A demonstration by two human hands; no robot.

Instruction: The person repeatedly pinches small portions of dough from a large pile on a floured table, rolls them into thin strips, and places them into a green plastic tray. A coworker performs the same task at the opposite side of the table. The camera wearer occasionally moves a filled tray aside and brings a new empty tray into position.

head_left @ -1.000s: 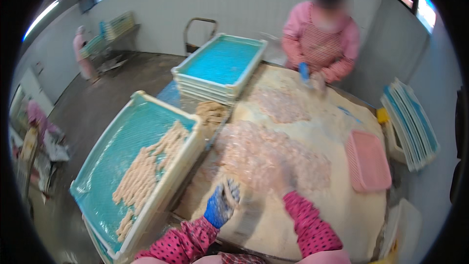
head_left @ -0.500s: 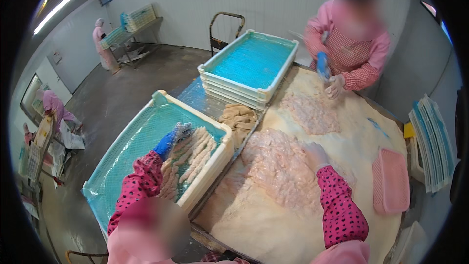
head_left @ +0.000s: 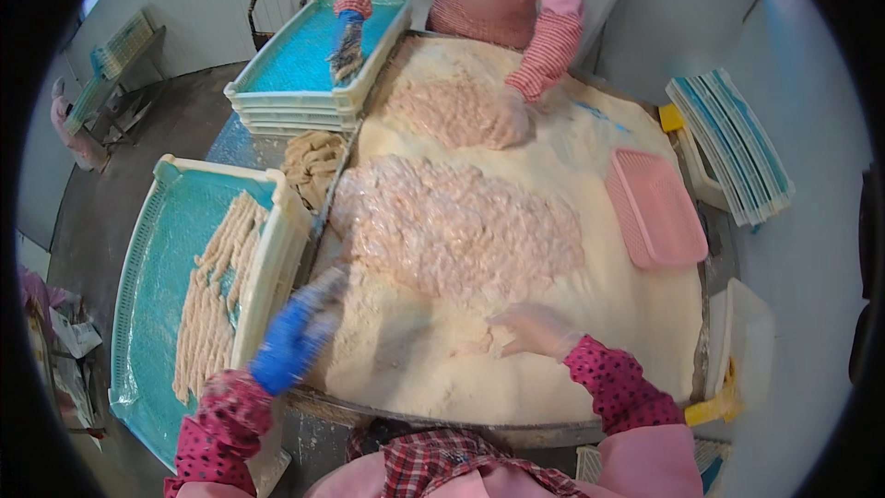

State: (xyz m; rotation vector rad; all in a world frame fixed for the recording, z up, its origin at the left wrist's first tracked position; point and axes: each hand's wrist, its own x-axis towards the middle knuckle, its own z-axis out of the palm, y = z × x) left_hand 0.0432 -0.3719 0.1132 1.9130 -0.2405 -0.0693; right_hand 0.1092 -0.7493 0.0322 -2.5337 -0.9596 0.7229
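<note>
My left hand, in a blue glove with pale-dusted fingers, is over the powder at the left table edge, beside the tray. Its fingers look stretched out, though motion smears them, and I see nothing in them. My right hand, in a thin translucent glove, rests low over the powder, thumb and fingers apart, next to a small piece of meat. Beyond both hands spreads a heap of wet, pale pink raw meat pieces. Rows of coated meat strips lie in the teal-lined white tray on my left.
Across the table a co-worker has one hand at a smaller meat heap and one blue-gloved hand over stacked trays. A crumpled tan cloth lies between tray stacks. At right are a pink basket and upright trays.
My left hand has left the strips in the tray and moved to the table edge. My right hand has drawn back from the heap toward me. The view has swung right; the co-worker's blue-gloved hand reached the trays.
</note>
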